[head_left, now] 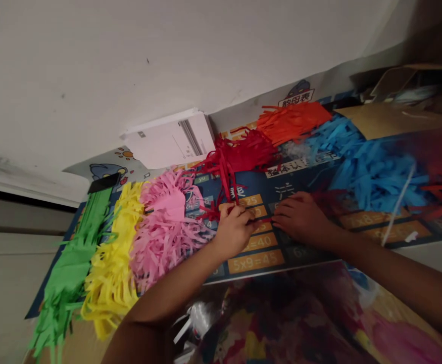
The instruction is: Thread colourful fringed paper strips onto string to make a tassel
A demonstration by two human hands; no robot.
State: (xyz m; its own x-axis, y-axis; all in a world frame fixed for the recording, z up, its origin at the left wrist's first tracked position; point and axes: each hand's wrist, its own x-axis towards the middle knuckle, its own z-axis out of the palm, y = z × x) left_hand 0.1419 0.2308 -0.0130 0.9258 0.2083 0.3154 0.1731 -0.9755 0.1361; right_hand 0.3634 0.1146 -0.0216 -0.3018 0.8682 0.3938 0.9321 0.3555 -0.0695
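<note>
My left hand is closed, its fingertips pinching fringed red tissue paper above the printed chart. A thin red strip runs from it to my right hand, whose fingers are bent together on the strip's other end. More of the red paper lies bunched just beyond my hands. Left of my left hand is a pink fringed paper tassel. Blue fringed paper lies to the right of my right hand. Blurred red paper shows behind my right wrist.
A dark blue chart sheet covers the tabletop. Yellow and green fringed paper lie at the left, orange paper at the back. A white stack with a barcode leans near the wall.
</note>
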